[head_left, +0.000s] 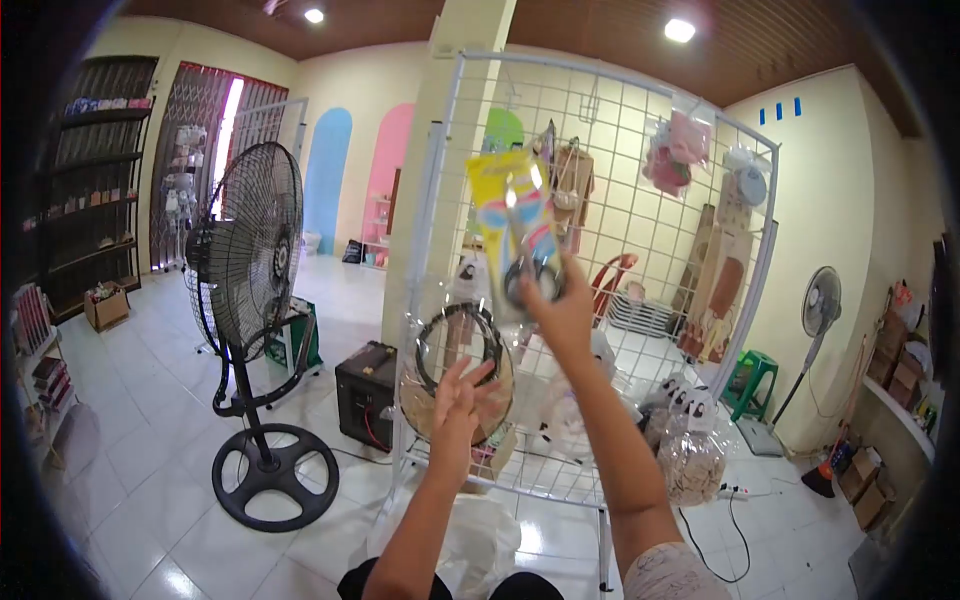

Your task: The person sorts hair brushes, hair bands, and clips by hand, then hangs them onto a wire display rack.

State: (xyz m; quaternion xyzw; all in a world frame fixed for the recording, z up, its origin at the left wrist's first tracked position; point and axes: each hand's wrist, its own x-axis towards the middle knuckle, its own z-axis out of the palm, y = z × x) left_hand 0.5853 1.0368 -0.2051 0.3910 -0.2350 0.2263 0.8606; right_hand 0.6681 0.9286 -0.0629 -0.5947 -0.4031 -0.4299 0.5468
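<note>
My right hand [558, 305] is raised in front of the white wire grid rack [618, 105]. It grips the lower end of a yellow carded pack [515, 215] with pink and blue printing. A dark round part shows near the bottom of the pack, by my thumb, and motion blurs the details. Lower and to the left, my left hand [460, 405] has its fingers apart and holds nothing. Just behind it, a clear plastic bag with a dark ring-shaped item [432, 335] overlaps the lower left of the rack.
A black pedestal fan [250, 260] and a black speaker-like box [365, 395] stand to the left. Bagged goods [690, 470] hang low on the rack, pink ones [678, 150] high up. At right are a green stool [752, 385], another fan [822, 300] and a floor cable [740, 545].
</note>
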